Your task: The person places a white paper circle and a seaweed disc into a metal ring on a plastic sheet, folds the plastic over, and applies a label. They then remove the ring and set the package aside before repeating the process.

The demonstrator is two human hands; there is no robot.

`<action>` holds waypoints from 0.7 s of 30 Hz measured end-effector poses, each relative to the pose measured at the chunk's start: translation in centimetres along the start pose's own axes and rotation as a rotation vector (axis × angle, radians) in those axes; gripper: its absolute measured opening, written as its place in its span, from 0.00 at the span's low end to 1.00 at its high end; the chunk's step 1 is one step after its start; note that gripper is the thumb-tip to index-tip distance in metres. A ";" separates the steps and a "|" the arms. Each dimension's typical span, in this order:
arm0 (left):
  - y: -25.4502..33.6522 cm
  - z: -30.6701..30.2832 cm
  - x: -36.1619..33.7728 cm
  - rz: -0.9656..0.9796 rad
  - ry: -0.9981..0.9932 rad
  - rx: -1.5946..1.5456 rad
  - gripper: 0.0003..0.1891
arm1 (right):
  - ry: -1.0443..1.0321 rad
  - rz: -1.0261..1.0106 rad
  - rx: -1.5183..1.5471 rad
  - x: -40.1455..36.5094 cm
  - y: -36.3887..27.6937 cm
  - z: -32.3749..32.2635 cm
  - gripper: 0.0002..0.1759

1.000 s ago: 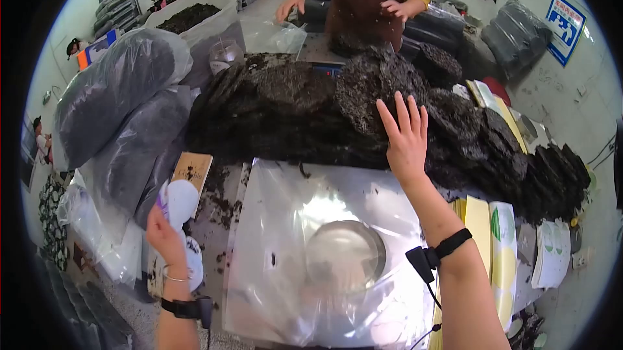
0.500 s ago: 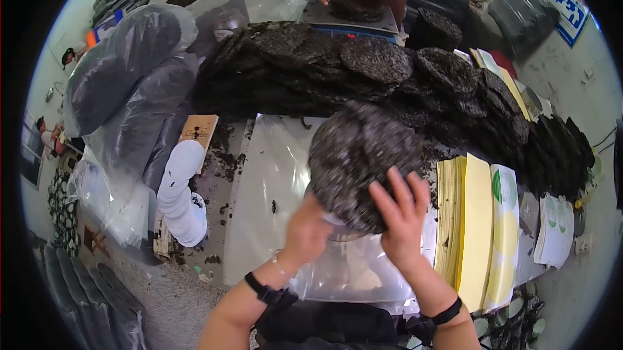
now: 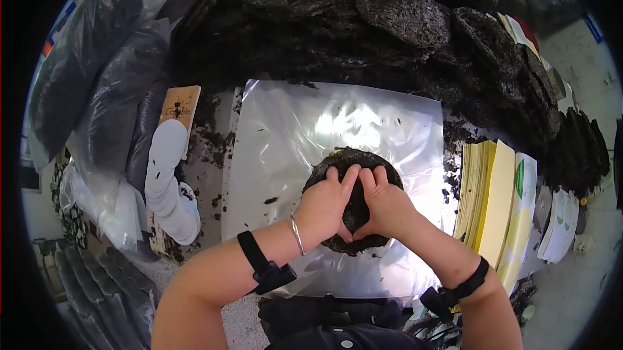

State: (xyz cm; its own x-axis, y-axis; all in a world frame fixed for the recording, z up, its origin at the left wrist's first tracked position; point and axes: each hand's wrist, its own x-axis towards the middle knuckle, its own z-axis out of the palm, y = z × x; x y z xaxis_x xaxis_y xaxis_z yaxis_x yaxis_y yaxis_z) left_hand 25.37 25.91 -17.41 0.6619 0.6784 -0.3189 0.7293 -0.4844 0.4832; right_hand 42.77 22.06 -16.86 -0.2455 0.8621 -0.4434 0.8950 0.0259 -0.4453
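A round, dark cake of dried seaweed [image 3: 355,155] lies on a stack of clear plastic sheets or bags [image 3: 276,149] in front of me. My left hand [image 3: 324,204] presses on its left side and my right hand [image 3: 388,208] on its right side, fingertips and thumbs meeting near the middle. Both hands have bent fingers gripping the cake, with part of its surface showing between them. Whatever lies beneath the cake is hidden.
A long heap of seaweed cakes [image 3: 402,19] runs across the back. White round discs [image 3: 165,181] lie stacked at left beside a small wooden board [image 3: 182,106]. Filled plastic bags [image 3: 84,58] stand farther left. Yellow paper sheets [image 3: 490,187] and printed labels [image 3: 519,213] are at right.
The seaweed cake, held up and tilted before, now lies flat on the plastic with both hands on it. My view has tipped downward, and the co-worker's hands have left it.
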 end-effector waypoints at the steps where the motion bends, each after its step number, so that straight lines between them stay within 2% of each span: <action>1: 0.1 0.3 0.4 0.007 -0.006 0.000 0.71 | 0.001 0.008 0.004 0.6 0.4 0.7 0.62; 3: 0.7 1.8 1.0 -0.123 -0.016 0.170 0.69 | 0.012 0.061 -0.113 1.5 0.5 2.6 0.67; 5: -0.6 4.0 2.2 -0.149 0.014 0.204 0.68 | 0.059 0.055 -0.194 2.8 1.4 4.6 0.71; 8: -1.6 4.0 2.7 -0.070 -0.025 0.067 0.68 | -0.055 0.064 -0.163 3.5 1.4 4.2 0.74; 11: -0.9 3.3 2.1 -0.063 -0.032 0.086 0.67 | 0.100 0.023 -0.127 2.0 0.4 2.8 0.58; 12: -0.5 3.5 1.1 -0.054 0.044 0.101 0.64 | 0.135 -0.022 -0.067 1.2 0.5 2.3 0.50; 13: 1.0 2.2 0.0 -0.101 -0.012 0.130 0.59 | 0.171 -0.070 -0.010 0.4 0.6 1.7 0.41; 14: 2.9 -0.7 -1.3 -0.099 -0.017 0.107 0.55 | 0.297 -0.044 0.072 -1.7 -1.0 -0.5 0.27; 15: 3.8 -2.7 -2.3 -0.092 -0.044 0.080 0.51 | 0.458 -0.067 0.217 -3.5 -2.0 -2.2 0.28; 17: 1.4 -1.6 -1.2 0.272 0.534 0.036 0.46 | 0.838 -0.208 0.141 -3.4 0.1 -1.8 0.30; 18: 0.1 -1.5 -0.3 0.331 0.553 0.207 0.43 | 0.805 -0.109 0.018 -2.7 3.0 0.2 0.27; 19: -0.5 -1.3 0.1 0.350 0.553 0.205 0.43 | 0.817 -0.095 0.013 -2.7 5.6 2.1 0.27; 21: -1.4 -0.1 0.4 0.259 0.443 0.246 0.44 | 0.604 -0.080 0.202 -2.9 8.2 3.5 0.26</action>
State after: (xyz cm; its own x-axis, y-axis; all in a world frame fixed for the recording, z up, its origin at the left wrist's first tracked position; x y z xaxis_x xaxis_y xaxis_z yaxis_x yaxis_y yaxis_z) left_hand 24.62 26.91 -18.19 0.7271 0.6617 0.1832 0.6068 -0.7441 0.2793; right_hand 49.52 18.01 -21.93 -0.0024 0.9962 0.0875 0.7803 0.0566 -0.6229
